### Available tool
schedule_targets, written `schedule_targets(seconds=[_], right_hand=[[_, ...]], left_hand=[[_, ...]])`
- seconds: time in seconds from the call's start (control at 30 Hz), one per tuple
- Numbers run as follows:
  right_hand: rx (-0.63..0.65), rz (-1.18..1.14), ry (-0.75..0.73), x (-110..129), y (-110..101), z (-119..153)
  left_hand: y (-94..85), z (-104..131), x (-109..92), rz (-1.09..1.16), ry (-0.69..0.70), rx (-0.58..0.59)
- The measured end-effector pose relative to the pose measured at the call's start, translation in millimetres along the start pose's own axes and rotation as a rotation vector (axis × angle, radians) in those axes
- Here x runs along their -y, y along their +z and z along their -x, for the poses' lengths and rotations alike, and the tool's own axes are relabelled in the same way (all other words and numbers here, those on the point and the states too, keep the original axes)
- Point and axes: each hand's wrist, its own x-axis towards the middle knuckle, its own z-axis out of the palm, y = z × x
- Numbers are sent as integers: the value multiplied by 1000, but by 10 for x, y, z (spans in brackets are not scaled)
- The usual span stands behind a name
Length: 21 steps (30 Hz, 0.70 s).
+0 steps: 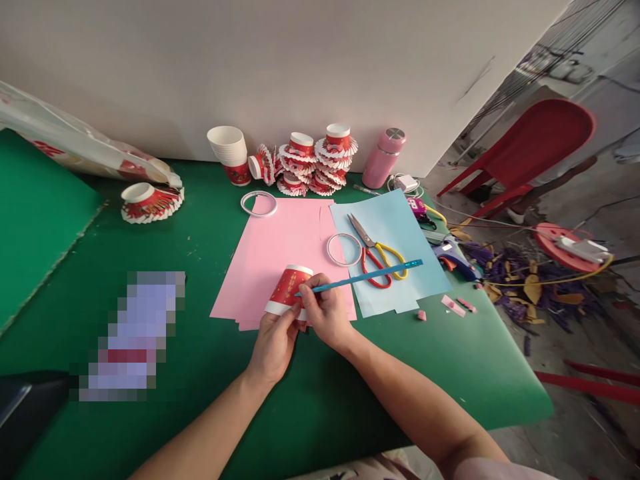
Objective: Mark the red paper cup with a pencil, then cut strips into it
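My left hand (276,347) is closed around the lower side of a red paper cup (289,283) with white bands at both ends. A blue pencil (360,277) is pinched in my right hand (326,310), its point at the cup's side and its eraser end off to the right. Whether the tip touches the cup I cannot tell. Beneath the cup lie pink paper sheets (280,233). To the right, scissors (373,250) with one red and one yellow handle rest on blue paper (400,227), partly behind the pencil. A roll of tape (344,249) overlaps both papers.
Along the wall stand stacked paper cups (227,150), several fringed red cups (300,157) and a pink bottle (384,158). A second tape roll (259,204) lies nearer. Another fringed cup (150,202) is at left. A blue glue gun (457,257) sits near the table's right edge.
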Motion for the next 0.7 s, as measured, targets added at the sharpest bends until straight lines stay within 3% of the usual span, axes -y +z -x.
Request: schedule_targets(seconds=[0.23,0.7], right_hand=[[-25,117,-101,57,-31,-4],[-5,-34,3,-44,15,-3]], left_hand=[[31,9,-25,-2,-15,-22],[26,0,-15,-4,-19,-15]])
